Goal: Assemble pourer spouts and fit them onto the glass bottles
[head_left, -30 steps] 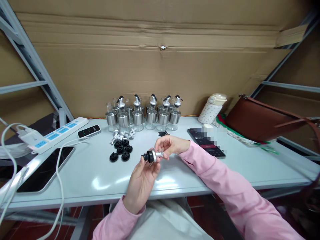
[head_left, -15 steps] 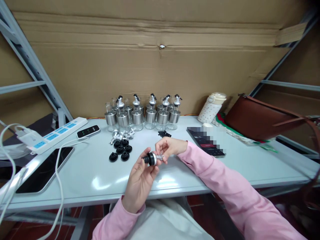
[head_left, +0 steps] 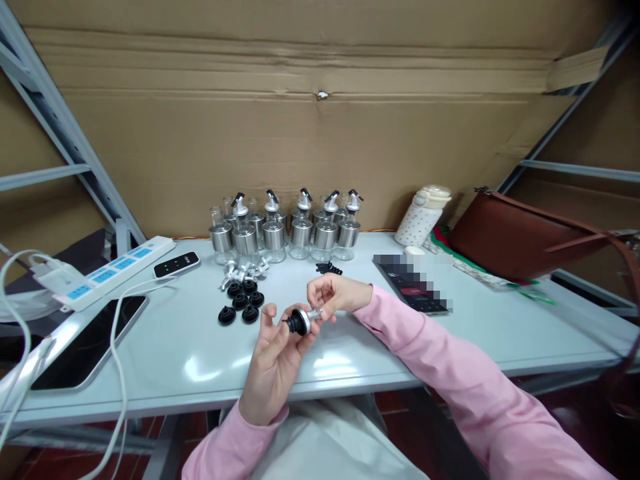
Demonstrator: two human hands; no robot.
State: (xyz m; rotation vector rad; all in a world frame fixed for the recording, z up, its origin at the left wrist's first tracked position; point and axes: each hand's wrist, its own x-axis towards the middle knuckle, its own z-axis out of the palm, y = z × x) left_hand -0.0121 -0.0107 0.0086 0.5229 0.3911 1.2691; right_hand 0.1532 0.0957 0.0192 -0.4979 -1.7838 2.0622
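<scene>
Between my hands, above the table's front part, is a bottle pourer spout (head_left: pixel 299 322) with a black ribbed stopper and a silvery collar and neck. My left hand (head_left: pixel 276 353) grips its black stopper end, thumb on the ribs. The fingers of my right hand (head_left: pixel 333 295) pinch the silvery spout end, partly covering it. To the left lie several black rubber stoppers (head_left: pixel 241 301) and, behind them, a heap of silvery spouts (head_left: pixel 245 271). Small black levers (head_left: pixel 329 268) lie just beyond my right hand. Glass bottles with steel bands (head_left: pixel 274 237) stand behind, several topped with pourers.
On the left are a power strip (head_left: pixel 120 270), a small device with green lights (head_left: pixel 177 265), a phone (head_left: pixel 93 343) and white cables. On the right are a dark tablet (head_left: pixel 413 285), a dotted flask (head_left: pixel 423 217) and a brown bag (head_left: pixel 520 237). Cardboard (head_left: pixel 320 147) closes the back.
My left hand has turned the pourer spout slightly and shifted a little left, with its index finger lifting outward. My right hand has moved slightly left, still pinching the spout end.
</scene>
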